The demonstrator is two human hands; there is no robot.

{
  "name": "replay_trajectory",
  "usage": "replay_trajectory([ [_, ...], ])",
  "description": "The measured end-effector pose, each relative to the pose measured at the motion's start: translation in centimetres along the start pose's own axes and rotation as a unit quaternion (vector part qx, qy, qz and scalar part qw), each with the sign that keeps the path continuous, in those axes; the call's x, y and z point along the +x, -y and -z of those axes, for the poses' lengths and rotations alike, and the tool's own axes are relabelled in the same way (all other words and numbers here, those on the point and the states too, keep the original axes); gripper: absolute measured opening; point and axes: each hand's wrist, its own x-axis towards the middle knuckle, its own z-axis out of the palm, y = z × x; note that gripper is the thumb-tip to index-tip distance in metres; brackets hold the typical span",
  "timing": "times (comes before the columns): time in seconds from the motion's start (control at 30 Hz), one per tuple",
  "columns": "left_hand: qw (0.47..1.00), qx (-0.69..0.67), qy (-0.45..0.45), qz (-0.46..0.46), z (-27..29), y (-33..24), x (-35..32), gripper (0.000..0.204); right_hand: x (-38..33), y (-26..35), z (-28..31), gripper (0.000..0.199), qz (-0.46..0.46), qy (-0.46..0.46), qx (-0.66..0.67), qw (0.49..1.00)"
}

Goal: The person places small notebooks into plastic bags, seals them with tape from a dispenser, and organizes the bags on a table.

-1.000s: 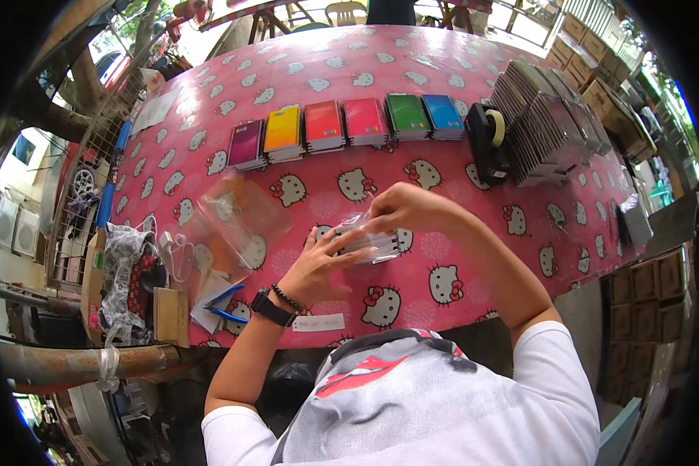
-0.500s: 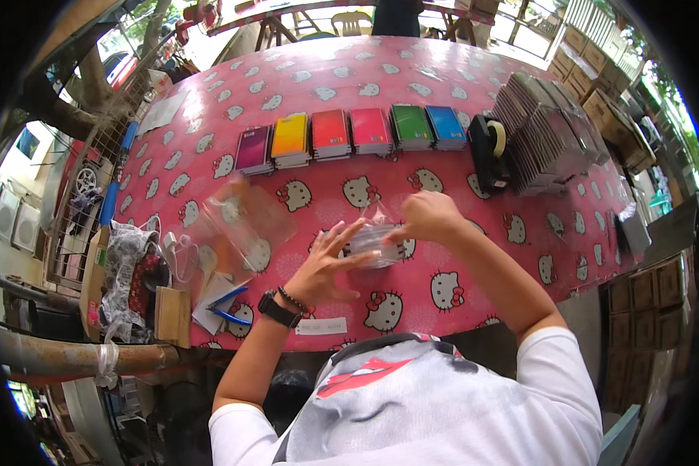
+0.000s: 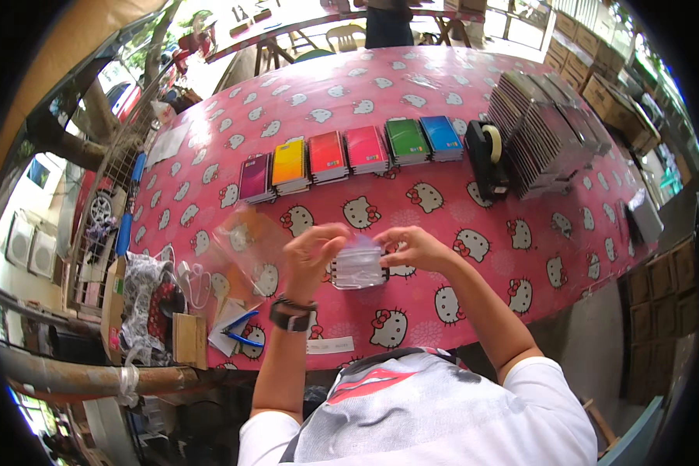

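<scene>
A small stack of spiral-bound notebooks [image 3: 359, 269] in clear plastic lies on the table in front of me, its page edges facing me. At its upper left corner is my left hand [image 3: 312, 252], fingers curled and slightly blurred, pinching at the loose plastic. Thumb and fingers of my right hand [image 3: 413, 248] close on the upper right corner of the bundle. The top of the stack is partly hidden by glare and blur. Left of my left hand lies a loose clear plastic sheet or bag [image 3: 248, 241].
A row of coloured notebook stacks [image 3: 365, 150] stands beyond my hands. Farther right are a black tape dispenser [image 3: 486, 159] and a tall pile of wrapped notebooks [image 3: 540, 132]. Blue-handled pliers [image 3: 243, 330], a wooden block [image 3: 189, 339] and a paper strip [image 3: 329, 346] lie near the front edge.
My left hand has gone from spread over the bundle to curled at its upper left. My right hand has lowered from above onto its right corner.
</scene>
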Motion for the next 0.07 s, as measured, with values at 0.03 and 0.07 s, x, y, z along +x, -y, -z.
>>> replay_trajectory([
  [0.03, 0.995, 0.093, 0.026, 0.016, 0.8, -0.2, -0.1, 0.032, 0.3, -0.3, -0.1, 0.05, 0.019, -0.039, -0.048, 0.998],
  [0.07, 0.981, 0.188, 0.044, 0.03, 2.1, -0.9, -0.4, 0.046, 1.0, 0.4, -0.2, 0.055, 0.041, -0.034, -0.132, 0.99],
])
